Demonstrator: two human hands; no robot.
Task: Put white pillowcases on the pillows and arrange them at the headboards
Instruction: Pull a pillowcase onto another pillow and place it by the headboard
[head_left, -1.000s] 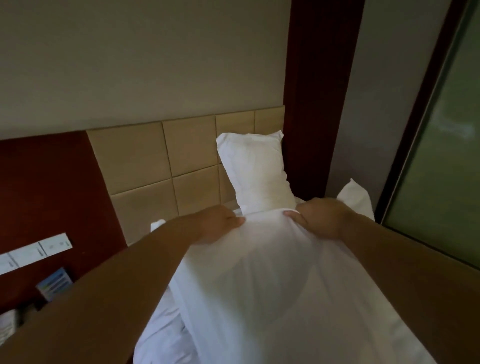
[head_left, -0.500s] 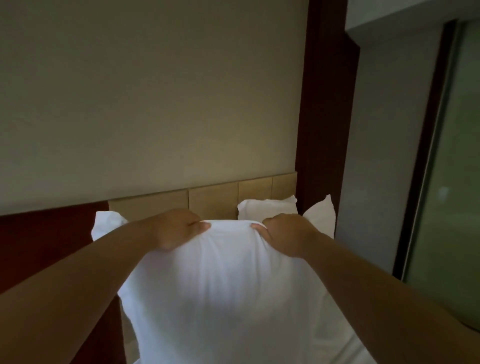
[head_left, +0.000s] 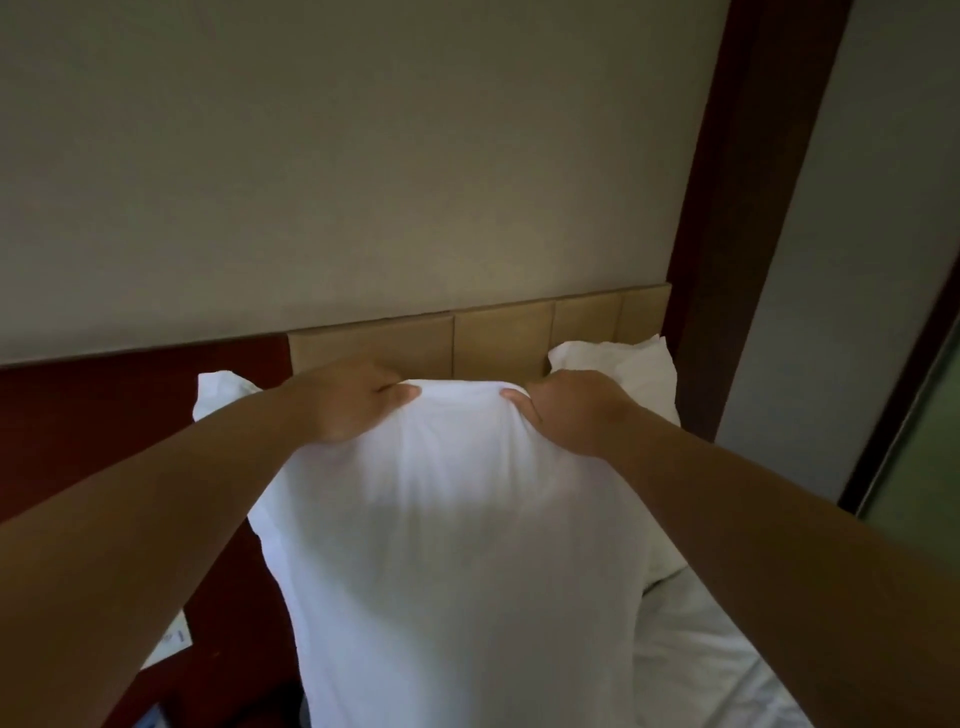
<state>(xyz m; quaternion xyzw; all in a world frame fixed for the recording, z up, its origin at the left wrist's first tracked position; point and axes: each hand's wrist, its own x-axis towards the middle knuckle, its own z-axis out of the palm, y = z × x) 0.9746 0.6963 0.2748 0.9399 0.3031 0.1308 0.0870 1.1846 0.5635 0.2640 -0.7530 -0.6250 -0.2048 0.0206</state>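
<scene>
Left hand (head_left: 353, 402) and right hand (head_left: 569, 410) each clamped on top edge of white pillowcase (head_left: 452, 545), held upright before tan headboard (head_left: 498, 338); second pillow (head_left: 631, 369) behind right hand.

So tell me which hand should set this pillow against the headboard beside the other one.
Probably left: the left hand grips the pillow on the free headboard side; the right hand sits before the standing pillow.

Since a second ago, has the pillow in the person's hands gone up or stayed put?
Yes. The held pillow has risen: its top edge, gripped by the left hand and right hand, now overlaps the tan headboard, having started well below it.
</scene>
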